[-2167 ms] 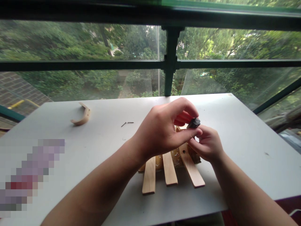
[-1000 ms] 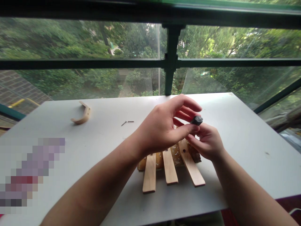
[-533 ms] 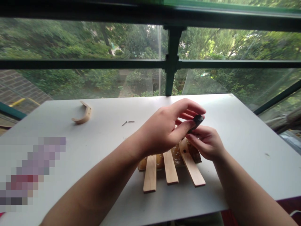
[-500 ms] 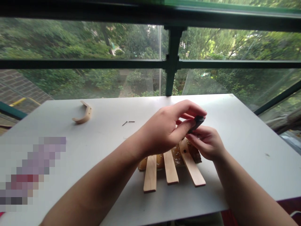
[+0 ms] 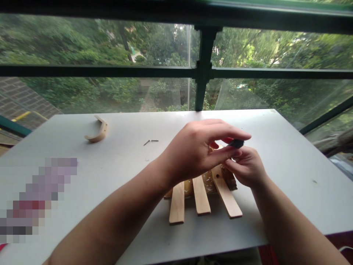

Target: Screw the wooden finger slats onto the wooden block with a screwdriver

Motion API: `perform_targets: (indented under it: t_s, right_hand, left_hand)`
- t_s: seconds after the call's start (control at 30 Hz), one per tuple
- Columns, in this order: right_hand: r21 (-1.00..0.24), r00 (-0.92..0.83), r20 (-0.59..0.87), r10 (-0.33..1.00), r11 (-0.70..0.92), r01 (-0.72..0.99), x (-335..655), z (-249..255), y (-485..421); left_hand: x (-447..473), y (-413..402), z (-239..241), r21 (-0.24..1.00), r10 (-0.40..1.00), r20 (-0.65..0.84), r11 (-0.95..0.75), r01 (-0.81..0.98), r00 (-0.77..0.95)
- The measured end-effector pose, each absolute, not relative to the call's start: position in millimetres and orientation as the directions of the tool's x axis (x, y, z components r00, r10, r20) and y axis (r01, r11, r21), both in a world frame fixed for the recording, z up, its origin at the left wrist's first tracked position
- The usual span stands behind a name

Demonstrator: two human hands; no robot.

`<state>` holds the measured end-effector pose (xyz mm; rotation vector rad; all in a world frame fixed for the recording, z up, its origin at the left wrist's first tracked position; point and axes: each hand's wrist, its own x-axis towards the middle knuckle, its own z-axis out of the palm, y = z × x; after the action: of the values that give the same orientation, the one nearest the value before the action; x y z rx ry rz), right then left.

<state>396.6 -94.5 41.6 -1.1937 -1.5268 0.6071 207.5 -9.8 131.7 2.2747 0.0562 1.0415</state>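
Note:
My left hand (image 5: 202, 147) is closed around a short black handle (image 5: 236, 143), which looks like a screwdriver's; its shaft is hidden. Just below and to the right, my right hand (image 5: 246, 167) has its fingers pinched together under the handle, and what they hold is hidden. Beneath both hands lies a glossy brown piece with a bumpy surface (image 5: 189, 187), partly covered. Three pale wooden slats stick out from it toward me: a left slat (image 5: 177, 204), a middle slat (image 5: 202, 197) and a right slat (image 5: 227, 198) with a dark hole near its upper end.
Two screws (image 5: 150, 141) lie on the white table (image 5: 124, 151) left of my hands. A curved wooden hook-shaped piece (image 5: 100, 132) with holes rests at the back left. A blurred-out purplish item (image 5: 46, 187) is at the left. Windows with dark green frames (image 5: 205, 55) rise behind the table.
My left hand's fingers have rolled around the black handle, now straighter and farther right, and the handle has turned. My right hand has shifted slightly right. The slats keep their arrangement.

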Motion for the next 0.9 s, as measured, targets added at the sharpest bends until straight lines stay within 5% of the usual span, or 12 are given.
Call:
perform_targets:
  t_s: [0.43,0.67,0.9]
  right_hand:
    - [-0.838,0.115,0.378,0.919,0.286,0.464,392.9,43.8,-96.7]
    - [-0.807,-0.06,0.397,0.916,0.379,0.452,396.0,54.8,-99.5]
    - [-0.775,-0.047,0.41,0.911,0.375,0.509,399.2,52.0,-97.6]
  left_hand:
    - [211.1,-11.4,130.8,0.627,0.351,0.63,-0.756,-0.188,0.692]
    - [208.3,-10.3,130.8,0.729,0.365,0.543,-0.653,-0.208,0.757]
    - [208.6,-10.4,132.1,0.622,0.309,0.587,-0.764,-0.172,0.749]
